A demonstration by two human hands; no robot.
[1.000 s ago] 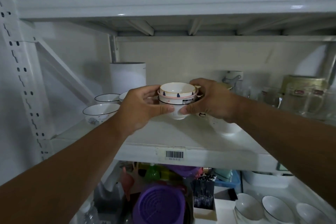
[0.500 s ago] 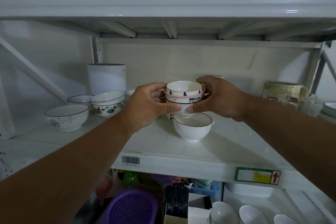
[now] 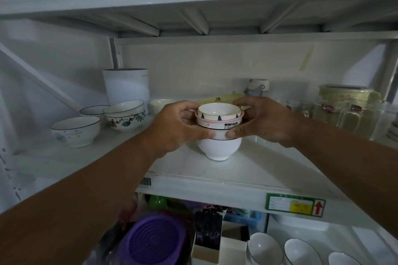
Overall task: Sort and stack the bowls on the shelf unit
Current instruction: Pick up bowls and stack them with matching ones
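Observation:
Both hands hold a small stack of bowls [image 3: 219, 117] at the middle of the white shelf [image 3: 247, 170]. My left hand [image 3: 176, 127] grips its left side and my right hand [image 3: 261, 121] grips its right side. The top bowl has blue triangle marks, the one under it a pink rim. The stack sits in a larger white bowl [image 3: 218, 148] that stands on the shelf. To the left stand a dark-rimmed bowl [image 3: 75, 131], a shallow dark-rimmed bowl [image 3: 93, 111] and two nested floral bowls [image 3: 126, 117].
A tall white canister [image 3: 127, 87] stands at the back left, a cream bowl [image 3: 160, 105] and a yellow dish [image 3: 219, 99] behind the stack. Glass jars and mugs [image 3: 349, 109] crowd the right. Below lie a purple round lid [image 3: 155, 241] and several white bowls [image 3: 263, 248].
The stack has come down from just above the white bowl into it. Both hands keep their grip. The view has shifted slightly.

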